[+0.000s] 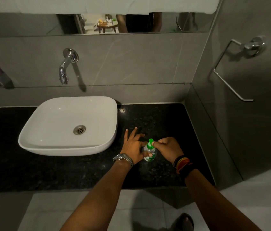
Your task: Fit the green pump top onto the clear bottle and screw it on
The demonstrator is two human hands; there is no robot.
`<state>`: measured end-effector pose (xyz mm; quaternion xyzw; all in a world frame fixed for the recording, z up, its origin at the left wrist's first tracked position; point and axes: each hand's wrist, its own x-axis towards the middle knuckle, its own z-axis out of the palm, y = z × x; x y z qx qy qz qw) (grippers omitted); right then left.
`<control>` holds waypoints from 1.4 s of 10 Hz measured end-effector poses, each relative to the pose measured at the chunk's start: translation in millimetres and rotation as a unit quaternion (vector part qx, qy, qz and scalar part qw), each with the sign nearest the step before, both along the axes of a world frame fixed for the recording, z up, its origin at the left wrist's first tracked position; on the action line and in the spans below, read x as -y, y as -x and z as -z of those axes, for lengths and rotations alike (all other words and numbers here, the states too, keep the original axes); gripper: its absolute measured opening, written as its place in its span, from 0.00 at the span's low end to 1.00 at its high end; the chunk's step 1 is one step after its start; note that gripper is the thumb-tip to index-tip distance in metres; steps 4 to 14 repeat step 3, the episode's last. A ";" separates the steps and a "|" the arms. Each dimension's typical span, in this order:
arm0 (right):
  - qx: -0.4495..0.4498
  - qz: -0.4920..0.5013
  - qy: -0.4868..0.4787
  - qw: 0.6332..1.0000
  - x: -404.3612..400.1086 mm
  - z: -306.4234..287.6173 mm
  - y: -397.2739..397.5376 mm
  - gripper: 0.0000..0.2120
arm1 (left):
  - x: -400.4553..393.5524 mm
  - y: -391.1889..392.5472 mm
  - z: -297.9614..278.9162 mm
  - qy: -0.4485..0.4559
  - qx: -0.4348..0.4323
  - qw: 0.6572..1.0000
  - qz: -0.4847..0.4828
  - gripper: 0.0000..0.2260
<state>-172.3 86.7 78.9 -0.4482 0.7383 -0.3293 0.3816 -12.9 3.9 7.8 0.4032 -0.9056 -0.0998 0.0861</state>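
The clear bottle [151, 155] stands upright on the black granite counter [81, 172], to the right of the basin. The green pump top [150, 144] sits on its neck, spout pointing away from me. My left hand [134, 147] pinches the bottle's body between thumb and forefinger, with the other fingers spread out over the counter. My right hand [169, 149] is closed on the pump top's collar from the right, thumb against the green part. The bottle's neck is hidden by my fingers.
A white basin [36, 130] sits on the counter to the left, below a chrome wall tap [64, 69]. A tiled side wall with a chrome towel ring [231, 70] closes the right. The counter's front edge runs just below my wrists.
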 end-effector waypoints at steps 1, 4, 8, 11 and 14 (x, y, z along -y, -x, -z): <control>0.021 0.027 -0.004 0.999 -2.7 1.1 -5.5 0.19 | -1.2 -0.4 -3.7 -0.008 0.010 1.000 0.003 0.23; 0.054 0.044 0.038 0.997 -9.7 -8.4 -1.0 0.09 | 1.5 -1.1 -4.6 0.001 0.071 0.997 0.034 0.31; 0.054 0.044 0.038 0.997 -9.7 -8.4 -1.0 0.09 | 1.5 -1.1 -4.6 0.001 0.071 0.997 0.034 0.31; 0.054 0.044 0.038 0.997 -9.7 -8.4 -1.0 0.09 | 1.5 -1.1 -4.6 0.001 0.071 0.997 0.034 0.31; 0.054 0.044 0.038 0.997 -9.7 -8.4 -1.0 0.09 | 1.5 -1.1 -4.6 0.001 0.071 0.997 0.034 0.31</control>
